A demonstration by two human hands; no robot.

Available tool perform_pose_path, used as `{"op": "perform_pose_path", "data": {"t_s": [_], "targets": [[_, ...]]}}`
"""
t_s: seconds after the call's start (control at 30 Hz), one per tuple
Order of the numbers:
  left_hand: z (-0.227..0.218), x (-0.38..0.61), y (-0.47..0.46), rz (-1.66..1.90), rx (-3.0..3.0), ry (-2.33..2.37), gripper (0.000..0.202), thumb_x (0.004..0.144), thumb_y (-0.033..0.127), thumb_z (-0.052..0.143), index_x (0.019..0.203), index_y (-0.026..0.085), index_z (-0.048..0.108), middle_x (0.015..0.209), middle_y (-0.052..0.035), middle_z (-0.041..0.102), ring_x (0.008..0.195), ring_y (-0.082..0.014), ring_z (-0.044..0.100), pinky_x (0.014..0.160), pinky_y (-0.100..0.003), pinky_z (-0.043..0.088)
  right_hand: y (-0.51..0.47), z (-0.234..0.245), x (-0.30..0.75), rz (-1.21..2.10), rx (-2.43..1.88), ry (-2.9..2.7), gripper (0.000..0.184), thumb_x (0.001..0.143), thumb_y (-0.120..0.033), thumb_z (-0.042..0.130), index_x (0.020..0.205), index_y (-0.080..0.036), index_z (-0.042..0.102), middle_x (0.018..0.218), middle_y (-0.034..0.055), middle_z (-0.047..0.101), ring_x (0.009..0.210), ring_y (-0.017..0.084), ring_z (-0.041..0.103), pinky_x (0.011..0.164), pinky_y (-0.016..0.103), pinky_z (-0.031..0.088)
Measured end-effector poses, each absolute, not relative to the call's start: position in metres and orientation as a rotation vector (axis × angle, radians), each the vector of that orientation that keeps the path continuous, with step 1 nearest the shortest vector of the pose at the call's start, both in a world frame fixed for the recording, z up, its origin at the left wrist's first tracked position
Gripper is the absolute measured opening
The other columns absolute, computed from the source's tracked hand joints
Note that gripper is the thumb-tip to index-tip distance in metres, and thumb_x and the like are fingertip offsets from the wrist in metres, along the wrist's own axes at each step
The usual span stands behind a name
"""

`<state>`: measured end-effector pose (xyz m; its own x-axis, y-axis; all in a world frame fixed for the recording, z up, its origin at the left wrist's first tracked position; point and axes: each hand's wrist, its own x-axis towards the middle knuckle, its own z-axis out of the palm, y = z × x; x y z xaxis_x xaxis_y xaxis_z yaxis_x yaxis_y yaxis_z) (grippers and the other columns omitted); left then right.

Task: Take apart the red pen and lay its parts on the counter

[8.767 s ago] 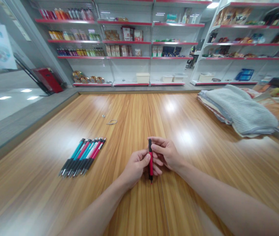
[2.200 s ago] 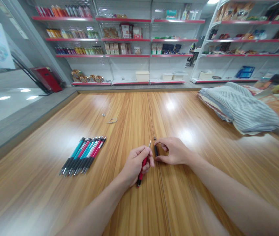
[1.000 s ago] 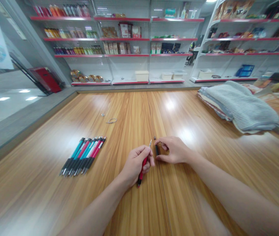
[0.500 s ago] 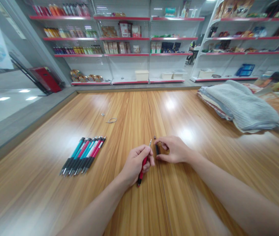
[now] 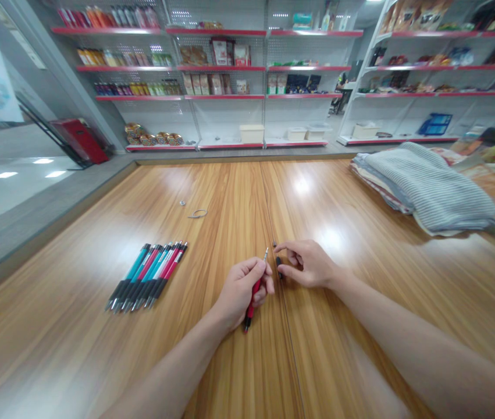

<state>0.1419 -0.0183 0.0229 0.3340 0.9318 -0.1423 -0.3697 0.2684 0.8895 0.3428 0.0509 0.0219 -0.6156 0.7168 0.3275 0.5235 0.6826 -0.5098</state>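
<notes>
My left hand (image 5: 242,288) is closed round a red pen body (image 5: 249,305), whose thin metal tip pokes out above the thumb. Right beside it, my right hand (image 5: 310,263) pinches a small black pen part (image 5: 278,263) between thumb and fingers, just above the wooden table (image 5: 230,192). The two pieces are a short gap apart. A row of several teal and red pens (image 5: 149,276) with black grips lies side by side on the table to the left of my hands.
A small ring and a bent wire (image 5: 197,214) lie further back on the table. Folded grey and patterned cloths (image 5: 426,186) are piled at the right. Store shelves with packaged goods (image 5: 225,64) stand behind, and a red box (image 5: 79,139) sits on the floor at left.
The pen that both hands held whole is now apart: red body in the left hand, black part in the right. In the last second the right hand lifted slightly; the left stayed still.
</notes>
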Motion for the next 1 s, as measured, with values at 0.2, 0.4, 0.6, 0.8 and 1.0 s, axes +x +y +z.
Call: {"op": "perform_pose_path", "data": {"t_s": [0.2, 0.4, 0.6, 0.8, 1.0], "targets": [[0.021, 0.143, -0.018, 0.987, 0.914, 0.797, 0.028, 0.092, 0.041, 0.050, 0.087, 0.014, 0.054, 0.062, -0.0008, 0.061, 0.038, -0.0020, 0.031, 0.037, -0.015, 0.023, 0.045, 0.014, 0.332, 0.340, -0.823, -2.247, 0.029, 0.088, -0.025, 0.055, 0.116, -0.019, 0.061, 0.056, -0.0056, 0.051, 0.049, 0.008, 0.046, 0.054, 0.022, 0.037], [0.022, 0.144, -0.019, 0.986, 0.924, 0.814, 0.029, 0.092, 0.042, 0.051, 0.088, 0.013, 0.055, 0.061, -0.0010, 0.060, 0.038, -0.0025, 0.033, 0.037, -0.016, 0.025, 0.041, 0.015, 0.328, 0.240, -0.802, -2.125, 0.034, 0.091, -0.022, 0.054, 0.124, -0.020, 0.059, 0.065, -0.0026, 0.061, 0.053, 0.008, 0.052, 0.056, 0.021, 0.042], [0.023, 0.144, -0.019, 0.978, 0.929, 0.784, 0.031, 0.091, 0.043, 0.052, 0.089, 0.013, 0.057, 0.064, -0.0011, 0.060, 0.038, -0.0026, 0.033, 0.037, -0.016, 0.026, 0.043, 0.009, 0.329, 0.297, -0.611, -2.275, 0.030, 0.091, -0.015, 0.053, 0.117, -0.026, 0.065, 0.082, 0.0001, 0.069, 0.068, 0.010, 0.061, 0.063, 0.021, 0.046], [0.023, 0.144, -0.018, 0.965, 0.896, 0.785, 0.035, 0.088, 0.047, 0.056, 0.085, 0.012, 0.058, 0.057, 0.0008, 0.057, 0.037, -0.0027, 0.032, 0.038, -0.017, 0.025, 0.045, 0.012, 0.328, 0.345, -0.637, -2.274, 0.024, 0.092, -0.016, 0.052, 0.110, -0.022, 0.067, 0.082, 0.0016, 0.070, 0.072, 0.011, 0.064, 0.066, 0.022, 0.048], [0.023, 0.145, -0.015, 0.964, 0.904, 0.823, 0.031, 0.086, 0.045, 0.058, 0.091, 0.014, 0.057, 0.061, 0.0003, 0.058, 0.037, -0.0024, 0.032, 0.036, -0.015, 0.024, 0.049, 0.013, 0.329, 0.203, -0.673, -2.220, 0.020, 0.091, -0.017, 0.053, 0.102, -0.021, 0.070, 0.075, 0.0019, 0.068, 0.062, 0.010, 0.059, 0.059, 0.021, 0.044]]}}
